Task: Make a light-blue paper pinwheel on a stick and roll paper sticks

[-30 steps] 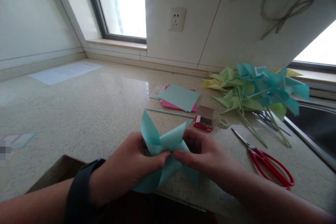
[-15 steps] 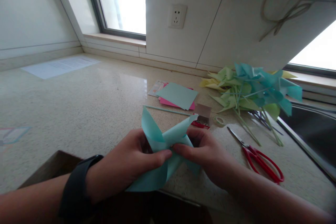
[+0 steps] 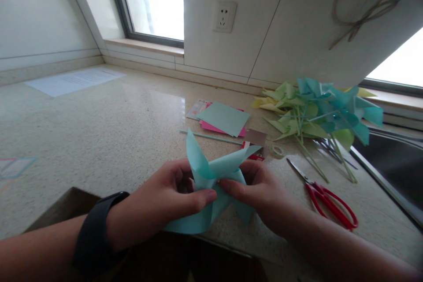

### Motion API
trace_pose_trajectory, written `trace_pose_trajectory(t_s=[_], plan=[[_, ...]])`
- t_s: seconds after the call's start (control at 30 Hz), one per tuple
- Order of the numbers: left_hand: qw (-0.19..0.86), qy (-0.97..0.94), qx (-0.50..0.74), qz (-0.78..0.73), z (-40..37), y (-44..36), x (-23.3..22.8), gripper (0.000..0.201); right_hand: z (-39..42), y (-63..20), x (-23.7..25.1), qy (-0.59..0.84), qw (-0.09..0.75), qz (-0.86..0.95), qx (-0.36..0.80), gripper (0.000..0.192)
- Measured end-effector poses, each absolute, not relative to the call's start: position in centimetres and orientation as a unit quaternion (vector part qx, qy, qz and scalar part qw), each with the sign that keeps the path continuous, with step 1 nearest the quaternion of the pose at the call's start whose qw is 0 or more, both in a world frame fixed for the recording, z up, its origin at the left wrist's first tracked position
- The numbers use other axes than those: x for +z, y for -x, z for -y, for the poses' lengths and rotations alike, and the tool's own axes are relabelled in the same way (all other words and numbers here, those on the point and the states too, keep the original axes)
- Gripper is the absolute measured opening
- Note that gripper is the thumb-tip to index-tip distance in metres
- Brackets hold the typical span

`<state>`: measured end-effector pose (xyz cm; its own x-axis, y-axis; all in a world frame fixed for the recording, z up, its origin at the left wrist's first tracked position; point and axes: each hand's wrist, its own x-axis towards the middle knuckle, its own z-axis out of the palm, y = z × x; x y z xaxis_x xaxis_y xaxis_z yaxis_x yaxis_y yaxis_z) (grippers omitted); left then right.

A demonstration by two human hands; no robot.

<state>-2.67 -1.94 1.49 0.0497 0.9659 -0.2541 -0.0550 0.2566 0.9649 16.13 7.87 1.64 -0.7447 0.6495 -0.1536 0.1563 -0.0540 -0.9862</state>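
A light blue paper pinwheel [image 3: 221,169] is held over the counter's front edge, its blades curled in to the middle. My left hand [image 3: 180,191] grips it from the left, thumb pressed near the centre and the other fingers partly hidden behind the paper. From the right, my right hand [image 3: 256,185] pinches it, with the thumb at the centre and the fingers behind. A pale green stick [image 3: 211,137] lies on the counter just beyond the pinwheel. Red-handled scissors [image 3: 322,196] rest to the right of my right hand.
Behind the pinwheel lie stacked coloured paper sheets [image 3: 224,118], a small open box [image 3: 256,141] and a tape roll [image 3: 277,151]. Finished pinwheels [image 3: 317,110] are heaped at the right, near the sink [image 3: 390,154]. A printed sheet [image 3: 74,80] lies at the back left.
The pinwheel has turned slightly and shifted a little to the right in my hands. Both hands keep their hold on it.
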Motion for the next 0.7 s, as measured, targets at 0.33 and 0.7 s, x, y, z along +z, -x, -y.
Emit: trace_pose_trajectory(t_s=[0.33, 0.7], plan=[[0.362, -0.612, 0.456, -0.535, 2.3, 2.7, 1.8, 0.012, -7.5, -16.5, 2.6, 0.169, 0.349, 0.859, 0.334, 0.009], [0.1, -0.793, 0.468, -0.378, 3.4, 3.2, 2.7, 0.011, -7.6, -19.3, 2.7, 0.016, 0.334, 0.932, 0.143, 0.028]])
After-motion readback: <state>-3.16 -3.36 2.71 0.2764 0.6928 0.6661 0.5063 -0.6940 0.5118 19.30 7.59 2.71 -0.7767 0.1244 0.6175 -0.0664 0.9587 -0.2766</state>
